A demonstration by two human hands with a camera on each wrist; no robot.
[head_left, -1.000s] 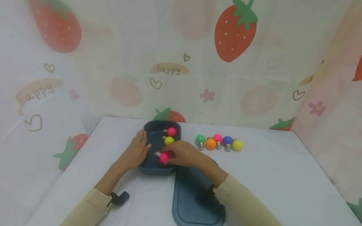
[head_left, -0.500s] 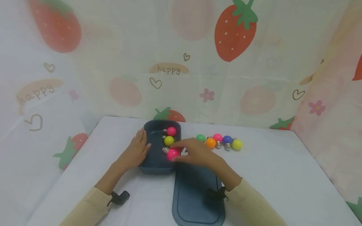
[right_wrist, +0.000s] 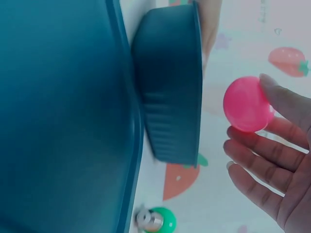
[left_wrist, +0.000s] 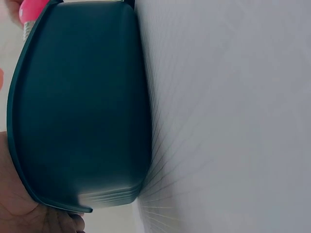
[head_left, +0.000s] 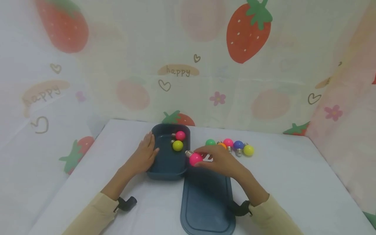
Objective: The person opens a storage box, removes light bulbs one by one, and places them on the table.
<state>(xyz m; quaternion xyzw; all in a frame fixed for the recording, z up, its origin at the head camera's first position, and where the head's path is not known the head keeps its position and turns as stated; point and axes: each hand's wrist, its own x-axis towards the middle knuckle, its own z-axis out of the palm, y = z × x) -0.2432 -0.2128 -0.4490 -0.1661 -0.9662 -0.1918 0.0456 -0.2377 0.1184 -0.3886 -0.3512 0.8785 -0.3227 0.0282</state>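
Between thumb and fingers, my right hand (head_left: 218,160) pinches a pink light bulb (head_left: 195,159) by its round globe, its metal screw base pointing left. The bulb is held above the right rim of a dark blue box (head_left: 167,163), over the inner end of the lid. In the right wrist view the pink bulb (right_wrist: 247,104) shows well above the box's rim. My left hand (head_left: 144,153) rests with extended fingers along the box's left rim. Inside the box lie another pink bulb (head_left: 180,135) and a yellow bulb (head_left: 177,146) near the right wall.
A dark blue lid (head_left: 208,205) lies flat on the white table (head_left: 293,182) in front of the box. Right of the box is a cluster of bulbs: green (head_left: 210,142), pink (head_left: 228,142), blue (head_left: 238,145), yellow (head_left: 248,150) and a partly hidden orange one. A patterned cloth hangs behind.
My right hand has lifted the pink bulb up and carried it right, from inside the box to over its right rim. My left hand has stayed at the left rim.
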